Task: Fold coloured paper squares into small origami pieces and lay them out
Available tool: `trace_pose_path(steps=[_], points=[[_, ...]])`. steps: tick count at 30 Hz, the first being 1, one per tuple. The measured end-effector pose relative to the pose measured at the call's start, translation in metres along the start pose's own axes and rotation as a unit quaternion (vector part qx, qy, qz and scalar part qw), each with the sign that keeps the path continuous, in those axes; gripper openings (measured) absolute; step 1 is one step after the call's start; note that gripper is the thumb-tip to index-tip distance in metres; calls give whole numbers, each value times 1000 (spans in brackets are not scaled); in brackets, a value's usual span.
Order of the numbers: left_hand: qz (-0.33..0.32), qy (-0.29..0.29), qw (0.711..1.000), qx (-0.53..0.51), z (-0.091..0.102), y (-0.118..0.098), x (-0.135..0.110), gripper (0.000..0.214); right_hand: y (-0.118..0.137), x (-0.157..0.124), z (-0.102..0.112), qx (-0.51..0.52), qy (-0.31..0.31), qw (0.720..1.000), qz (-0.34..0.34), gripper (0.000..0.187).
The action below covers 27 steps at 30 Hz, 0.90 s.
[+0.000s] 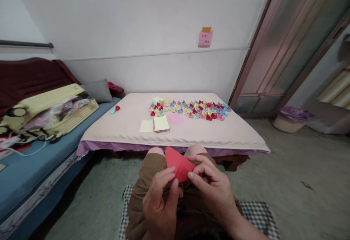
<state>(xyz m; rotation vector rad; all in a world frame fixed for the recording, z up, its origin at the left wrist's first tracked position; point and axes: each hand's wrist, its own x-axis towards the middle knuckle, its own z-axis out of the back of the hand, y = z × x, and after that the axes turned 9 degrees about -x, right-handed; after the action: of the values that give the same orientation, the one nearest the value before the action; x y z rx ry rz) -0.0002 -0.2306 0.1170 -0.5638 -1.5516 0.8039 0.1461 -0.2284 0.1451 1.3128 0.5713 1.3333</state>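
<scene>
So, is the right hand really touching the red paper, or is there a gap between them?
Touching. The head view shows it: the right hand holds one corner of the red paper between thumb and fingers.

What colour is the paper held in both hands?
The paper is red, seen in the head view.

Left hand point(160, 203), right hand point(214, 183) pinch red paper point(178, 164) over lap point(150, 172); colorful folded papers point(185, 111) on table point(125, 112) beyond.

Red paper point(179, 164) at six o'clock, over brown shorts point(151, 167); black-and-white checked cloth point(259, 212) at five; purple bin liner point(293, 112) at three; pink note point(205, 38) at one; pale-yellow suitcase point(51, 96) at nine; blue mattress point(30, 172) at eight.
</scene>
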Motion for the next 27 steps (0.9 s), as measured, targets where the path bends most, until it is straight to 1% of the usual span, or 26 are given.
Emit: trace_pose_path(steps=[4, 6, 8, 11, 14, 15, 16, 18, 20, 22, 24, 27], points=[[50, -23, 998, 8, -3, 4, -4, 31, -2, -1, -5, -16, -13, 1000, 0, 21], [85, -42, 995, -22, -5, 2, -4, 33, -3, -1, -5, -20, -18, 1000, 2, 21], [124, -59, 988, -76, -8, -1, -3, 36, -5, -1, -6, -24, -22, 999, 6, 21], [200, -62, 965, -159, -11, -4, 0, 46, -7, -1, -6, -31, -31, 999, 5, 21], [278, -74, 935, -209, -13, -4, 4, 51, -9, 1, -8, -5, -51, 999, -9, 15], [296, -86, 925, -222, -14, -3, 6, 51, -9, 2, -9, 15, -56, 998, -18, 12], [309, -102, 916, -234, -16, -2, 8, 51, -10, 2, -10, 42, -59, 997, -34, 14], [322, -136, 903, -248, -18, 1, 11, 51, -12, 3, -14, 112, -51, 989, -78, 30], [326, -163, 896, -252, -20, 5, 12, 52, -13, 3, -19, 177, -25, 975, -134, 46], [335, -165, 891, -257, -21, 9, 12, 54, -13, 2, -24, 219, 13, 958, -184, 55], [346, -151, 886, -270, -22, 12, 11, 56, -13, 2, -28, 232, 34, 947, -218, 55], [357, -135, 877, -293, -23, 16, 10, 60, -11, 3, -26, 227, 29, 949, -216, 51]])
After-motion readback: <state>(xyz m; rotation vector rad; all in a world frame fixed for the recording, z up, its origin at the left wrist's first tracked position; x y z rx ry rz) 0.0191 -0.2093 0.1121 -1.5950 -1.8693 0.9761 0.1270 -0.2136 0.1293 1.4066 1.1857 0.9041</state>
